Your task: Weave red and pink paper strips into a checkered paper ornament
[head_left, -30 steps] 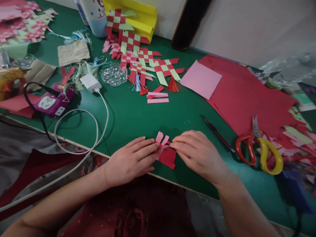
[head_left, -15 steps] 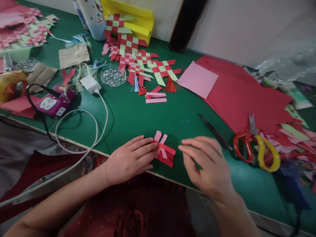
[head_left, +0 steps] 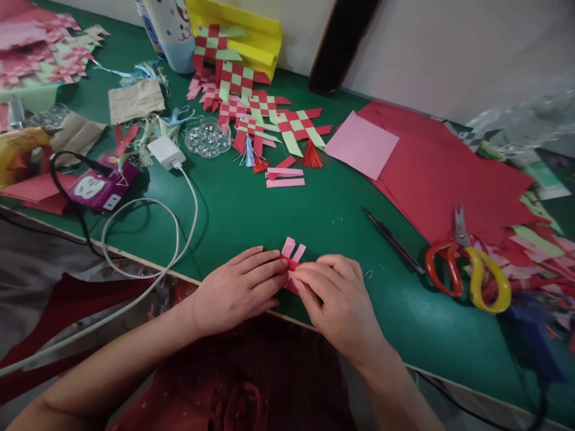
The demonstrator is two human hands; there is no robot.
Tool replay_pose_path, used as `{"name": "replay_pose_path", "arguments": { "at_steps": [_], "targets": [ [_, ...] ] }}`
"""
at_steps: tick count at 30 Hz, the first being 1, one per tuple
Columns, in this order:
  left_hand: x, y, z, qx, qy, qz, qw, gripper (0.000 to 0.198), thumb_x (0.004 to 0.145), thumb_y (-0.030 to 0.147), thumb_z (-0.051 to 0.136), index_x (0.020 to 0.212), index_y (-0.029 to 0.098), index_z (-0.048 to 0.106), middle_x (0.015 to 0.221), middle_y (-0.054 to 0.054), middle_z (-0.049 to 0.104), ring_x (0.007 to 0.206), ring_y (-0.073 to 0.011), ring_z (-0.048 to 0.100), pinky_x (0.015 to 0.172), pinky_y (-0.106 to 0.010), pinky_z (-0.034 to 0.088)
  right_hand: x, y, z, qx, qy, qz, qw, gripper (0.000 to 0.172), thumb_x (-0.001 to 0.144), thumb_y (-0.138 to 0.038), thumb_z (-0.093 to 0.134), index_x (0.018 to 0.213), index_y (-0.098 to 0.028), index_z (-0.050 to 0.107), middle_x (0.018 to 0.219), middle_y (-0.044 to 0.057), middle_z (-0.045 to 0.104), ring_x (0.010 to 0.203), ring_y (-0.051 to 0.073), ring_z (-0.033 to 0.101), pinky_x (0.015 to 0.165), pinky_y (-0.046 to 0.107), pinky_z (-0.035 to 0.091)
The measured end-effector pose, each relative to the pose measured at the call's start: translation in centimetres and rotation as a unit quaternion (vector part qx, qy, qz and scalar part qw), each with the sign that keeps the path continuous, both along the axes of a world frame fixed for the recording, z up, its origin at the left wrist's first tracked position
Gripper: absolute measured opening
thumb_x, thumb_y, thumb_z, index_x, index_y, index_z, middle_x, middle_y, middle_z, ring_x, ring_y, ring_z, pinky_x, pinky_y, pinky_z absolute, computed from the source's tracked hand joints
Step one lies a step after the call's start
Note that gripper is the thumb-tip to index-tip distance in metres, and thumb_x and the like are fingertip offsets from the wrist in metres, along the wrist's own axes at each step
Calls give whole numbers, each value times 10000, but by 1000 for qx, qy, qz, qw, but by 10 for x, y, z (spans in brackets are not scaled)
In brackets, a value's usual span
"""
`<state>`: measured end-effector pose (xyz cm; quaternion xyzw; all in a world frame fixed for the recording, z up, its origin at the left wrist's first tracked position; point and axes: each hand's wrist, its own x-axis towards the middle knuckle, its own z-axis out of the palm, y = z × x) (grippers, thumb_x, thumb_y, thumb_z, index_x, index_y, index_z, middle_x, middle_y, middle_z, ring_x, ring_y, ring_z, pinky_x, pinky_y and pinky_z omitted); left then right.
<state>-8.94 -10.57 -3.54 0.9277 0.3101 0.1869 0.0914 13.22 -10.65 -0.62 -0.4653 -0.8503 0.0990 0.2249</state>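
Observation:
Near the table's front edge lies a small piece of red and pink paper strips (head_left: 294, 260), interlaced, with two pink ends sticking up on its far side. My left hand (head_left: 245, 284) lies flat, its fingers stretched over the left part of this piece and pressing it to the table. From the right, my right hand (head_left: 339, 296) pinches at the near right part of the piece, thumb and fingertips together on a strip. The fingers cover most of the weave. A few loose pink and red strips (head_left: 285, 182) lie farther back.
Scissors (head_left: 460, 239) and a black pen (head_left: 393, 240) lie to the right, beside red paper sheets (head_left: 449, 179). Woven paper fish (head_left: 296, 126) and a tray of googly eyes (head_left: 207, 137) sit behind. On the left are a purple power socket (head_left: 103, 182) and a white cable (head_left: 196, 209).
My right hand has moved left from beside the paper piece and closed on its right part. My left hand has stayed in place.

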Motion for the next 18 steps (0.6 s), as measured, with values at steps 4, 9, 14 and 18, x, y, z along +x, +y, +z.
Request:
{"name": "replay_pose_path", "arguments": {
  "at_steps": [4, 9, 14, 18],
  "targets": [
    [0, 0, 0, 4, 1, 0, 1000, 358, 1008, 342, 492, 1303, 154, 566, 1406, -83, 580, 1348, -229, 495, 1168, -444, 385, -5, 2, -4, -17, -10, -65, 998, 136, 955, -226, 541, 876, -209, 650, 793, 23, 720, 796, 191, 589, 751, 353, 395],
    [1, 0, 2, 0, 4, 6, 1000, 319, 999, 337, 502, 1238, 147, 594, 1371, -114, 588, 1306, -242, 536, 1143, -463, 420, -11, 6, -13, -23, -46, -126, 991, 102, 936, -250, 543, 983, -197, 617, 875, 65, 691, 815, 223, 609, 703, 357, 413],
    [2, 0, 7, 9, -5, 21, 1000, 265, 981, 301, 524, 1183, 150, 606, 1303, -128, 574, 1268, -246, 556, 1124, -448, 454, -10, 6, -14, -10, 0, -125, 992, 244, 932, -222, 541, 1172, -199, 569, 1095, 119, 633, 970, 254, 595, 793, 408, 493],
    [3, -1, 8, 20, -11, 31, 999, 255, 957, 294, 561, 1153, 145, 628, 1186, -106, 593, 1259, -268, 529, 1101, -421, 484, -11, 7, -9, 4, -13, -90, 996, 165, 929, -172, 547, 1028, -209, 674, 1110, 110, 596, 1014, 258, 532, 859, 423, 491]
  ]
}}
